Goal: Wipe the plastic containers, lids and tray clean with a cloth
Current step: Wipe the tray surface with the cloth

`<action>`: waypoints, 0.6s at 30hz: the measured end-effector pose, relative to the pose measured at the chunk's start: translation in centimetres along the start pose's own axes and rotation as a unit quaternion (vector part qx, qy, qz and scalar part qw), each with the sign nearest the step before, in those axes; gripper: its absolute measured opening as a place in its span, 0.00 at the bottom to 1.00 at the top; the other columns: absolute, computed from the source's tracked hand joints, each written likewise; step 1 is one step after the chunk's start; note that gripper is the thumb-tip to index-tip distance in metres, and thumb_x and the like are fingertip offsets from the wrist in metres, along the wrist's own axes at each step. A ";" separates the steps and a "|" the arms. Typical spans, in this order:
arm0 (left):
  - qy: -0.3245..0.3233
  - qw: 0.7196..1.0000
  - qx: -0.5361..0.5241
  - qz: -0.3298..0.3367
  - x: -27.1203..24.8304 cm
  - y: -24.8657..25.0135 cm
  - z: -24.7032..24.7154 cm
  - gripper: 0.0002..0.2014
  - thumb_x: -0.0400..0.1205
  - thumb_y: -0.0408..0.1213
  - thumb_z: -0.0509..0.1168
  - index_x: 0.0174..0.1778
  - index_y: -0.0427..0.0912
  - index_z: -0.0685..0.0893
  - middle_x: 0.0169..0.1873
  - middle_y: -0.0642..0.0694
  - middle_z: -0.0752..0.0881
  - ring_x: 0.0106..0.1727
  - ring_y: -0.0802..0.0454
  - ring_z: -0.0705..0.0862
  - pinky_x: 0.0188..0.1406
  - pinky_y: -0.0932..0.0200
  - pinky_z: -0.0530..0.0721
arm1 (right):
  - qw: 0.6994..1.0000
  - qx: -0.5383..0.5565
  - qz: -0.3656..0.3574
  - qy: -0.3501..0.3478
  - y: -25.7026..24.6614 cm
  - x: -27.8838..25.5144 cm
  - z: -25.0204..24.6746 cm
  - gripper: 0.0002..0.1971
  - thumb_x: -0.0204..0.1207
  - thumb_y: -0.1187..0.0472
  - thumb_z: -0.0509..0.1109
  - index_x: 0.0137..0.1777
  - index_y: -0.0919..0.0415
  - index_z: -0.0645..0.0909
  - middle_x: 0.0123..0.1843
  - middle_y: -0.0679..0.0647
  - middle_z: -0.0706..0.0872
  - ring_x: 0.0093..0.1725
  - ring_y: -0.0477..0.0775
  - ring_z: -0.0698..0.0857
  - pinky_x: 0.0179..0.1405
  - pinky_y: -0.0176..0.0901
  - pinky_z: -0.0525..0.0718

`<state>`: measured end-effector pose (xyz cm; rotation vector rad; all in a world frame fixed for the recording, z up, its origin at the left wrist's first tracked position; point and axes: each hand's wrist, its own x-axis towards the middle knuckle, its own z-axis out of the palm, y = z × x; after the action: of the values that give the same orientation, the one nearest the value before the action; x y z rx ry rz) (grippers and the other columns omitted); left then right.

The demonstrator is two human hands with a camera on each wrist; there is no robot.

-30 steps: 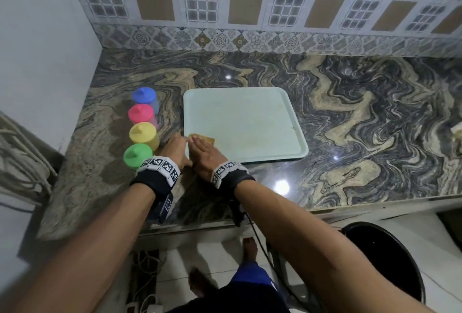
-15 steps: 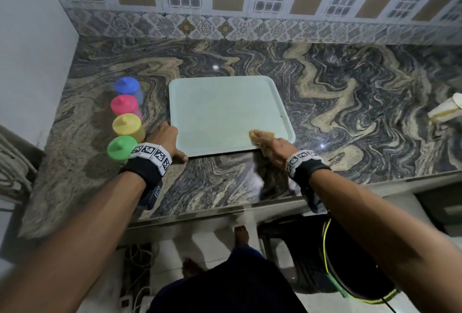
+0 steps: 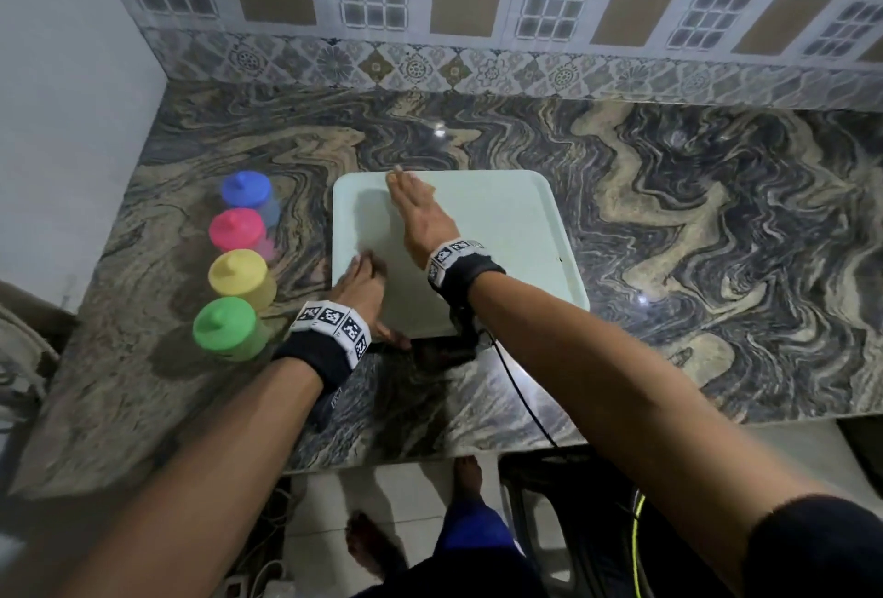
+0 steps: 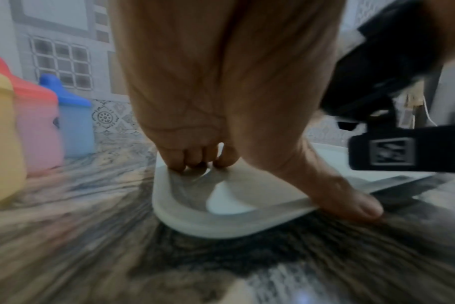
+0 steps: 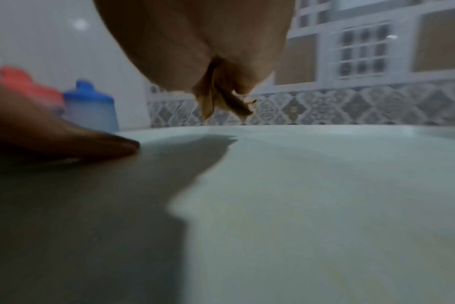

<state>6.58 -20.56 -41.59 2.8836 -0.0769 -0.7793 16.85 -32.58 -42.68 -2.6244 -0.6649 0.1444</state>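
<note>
On the marbled counter [image 3: 693,224] lies the tray [image 3: 516,234], pale mint, square-cornered with a raised rim, surface bare and matt; left of it, well apart from its edge, four containers stand in a line, lids blue [image 3: 246,189], pink [image 3: 236,229], yellow [image 3: 239,271], green [image 3: 224,325]. No readable writing on tray or containers; your wrist bands carry only black-and-white coded squares. Your left hand [image 3: 358,291] clamps the tray's near left corner, fingers [image 4: 192,158] curled onto the rim, thumb at the near edge. Your right hand [image 3: 420,220] reaches flat across the tray toward its far edge, fingers extended, pressing the tan cloth [image 5: 221,96] beneath; cloth barely shows.
</note>
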 end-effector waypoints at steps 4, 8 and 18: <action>-0.028 0.999 0.019 -0.015 0.4 0.6 -0.6 0.55 0.68 0.62 0.75 0.81 0.29 0.61 0.84 0.32 0.41 0.85 0.38 0.41 0.82 0.49 0.46 | 0.977 -0.094 -0.056 -0.183 0.4 5.0 1.9 0.31 0.88 0.61 0.53 0.86 0.65 0.43 0.88 0.63 0.44 0.87 0.61 0.46 0.84 0.47 0.43; -0.031 0.999 0.024 -0.013 0.4 0.7 -0.3 0.64 0.67 0.64 0.73 0.82 0.27 0.43 0.83 0.29 0.39 0.85 0.37 0.39 0.82 0.51 0.40 | 0.981 -0.064 -0.030 -0.179 3.9 4.9 0.4 0.30 0.89 0.60 0.53 0.86 0.63 0.45 0.88 0.63 0.46 0.87 0.62 0.48 0.85 0.47 0.44; -0.044 0.999 0.016 -0.021 1.0 0.5 0.2 0.68 0.65 0.67 0.74 0.83 0.30 0.38 0.83 0.34 0.35 0.85 0.40 0.39 0.85 0.49 0.46 | 0.973 -0.108 0.182 -0.094 17.4 -0.4 -5.5 0.28 0.88 0.63 0.54 0.85 0.66 0.52 0.87 0.63 0.52 0.86 0.61 0.52 0.84 0.50 0.44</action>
<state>7.35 -21.16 -42.19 2.8892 -0.0388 -0.9195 25.15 -48.66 -45.17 -2.9479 -0.2592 0.4574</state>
